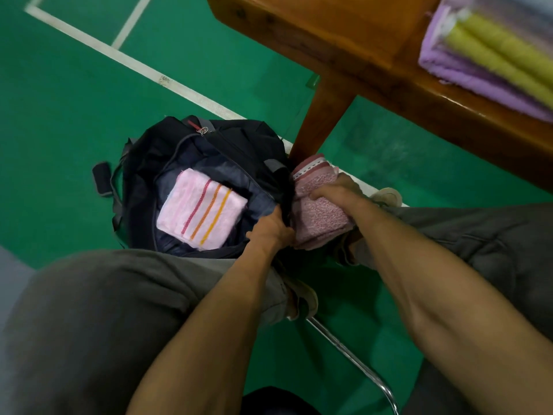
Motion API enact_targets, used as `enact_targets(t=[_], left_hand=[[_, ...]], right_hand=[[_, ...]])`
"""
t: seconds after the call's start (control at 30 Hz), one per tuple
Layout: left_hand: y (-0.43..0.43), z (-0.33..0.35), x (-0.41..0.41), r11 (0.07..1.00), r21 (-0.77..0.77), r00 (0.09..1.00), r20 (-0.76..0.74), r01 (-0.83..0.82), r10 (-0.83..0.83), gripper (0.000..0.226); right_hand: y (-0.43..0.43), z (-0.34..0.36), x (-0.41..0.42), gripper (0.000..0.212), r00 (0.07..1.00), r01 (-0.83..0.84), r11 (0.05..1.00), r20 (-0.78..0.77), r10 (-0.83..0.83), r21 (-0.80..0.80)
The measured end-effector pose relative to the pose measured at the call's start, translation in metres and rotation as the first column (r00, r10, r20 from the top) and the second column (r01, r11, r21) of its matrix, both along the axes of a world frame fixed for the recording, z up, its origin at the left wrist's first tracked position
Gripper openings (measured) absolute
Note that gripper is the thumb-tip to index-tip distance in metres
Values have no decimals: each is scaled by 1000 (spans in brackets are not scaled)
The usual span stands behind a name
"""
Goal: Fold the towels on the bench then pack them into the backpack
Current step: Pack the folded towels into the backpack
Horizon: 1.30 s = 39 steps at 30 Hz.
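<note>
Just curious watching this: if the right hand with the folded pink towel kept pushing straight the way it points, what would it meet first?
Probably the backpack rim gripped by the left hand; depth is unclear.

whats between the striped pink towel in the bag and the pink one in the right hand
In the head view, the dark backpack's raised rim, gripped by the left hand, lies between the folded striped pink towel and the textured pink towel.

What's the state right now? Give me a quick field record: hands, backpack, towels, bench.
left hand: grips the backpack's opening edge, holding it open
right hand: holds a folded pink textured towel beside the opening, not yet inside
backpack: dark, on the green floor, unzipped
packed: one folded pink striped towel lies flat inside
bench: wooden, carries a purple and yellow-green towel stack
</note>
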<state>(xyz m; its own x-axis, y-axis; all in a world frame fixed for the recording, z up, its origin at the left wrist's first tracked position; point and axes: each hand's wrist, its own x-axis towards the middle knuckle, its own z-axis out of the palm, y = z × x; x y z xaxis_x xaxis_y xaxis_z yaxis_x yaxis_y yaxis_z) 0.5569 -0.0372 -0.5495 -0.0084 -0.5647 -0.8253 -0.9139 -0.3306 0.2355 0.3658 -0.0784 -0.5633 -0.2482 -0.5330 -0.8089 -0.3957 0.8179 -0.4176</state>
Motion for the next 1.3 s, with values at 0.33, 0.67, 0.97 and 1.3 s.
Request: enact_targets(t=[0.33, 0.67, 0.97, 1.3], left_hand=[[15, 31, 38, 989, -22, 988, -25, 149, -150, 86], [23, 38, 55, 985, 22, 978, -130, 169, -165, 89], [20, 55, 64, 941, -224, 940, -175, 253, -294, 76], [14, 47, 75, 959, -206, 920, -301, 193, -250, 77]], right_hand=[[-21, 118, 37, 108, 887, -390, 921, -259, 382, 24], [-57, 202, 117, 96, 663, -624, 781, -520, 538, 12], [-99, 231, 209, 87, 775, -618, 777, -261, 576, -119], [-98, 145, 279, 27, 729, -575, 814, 404, 553, -77]])
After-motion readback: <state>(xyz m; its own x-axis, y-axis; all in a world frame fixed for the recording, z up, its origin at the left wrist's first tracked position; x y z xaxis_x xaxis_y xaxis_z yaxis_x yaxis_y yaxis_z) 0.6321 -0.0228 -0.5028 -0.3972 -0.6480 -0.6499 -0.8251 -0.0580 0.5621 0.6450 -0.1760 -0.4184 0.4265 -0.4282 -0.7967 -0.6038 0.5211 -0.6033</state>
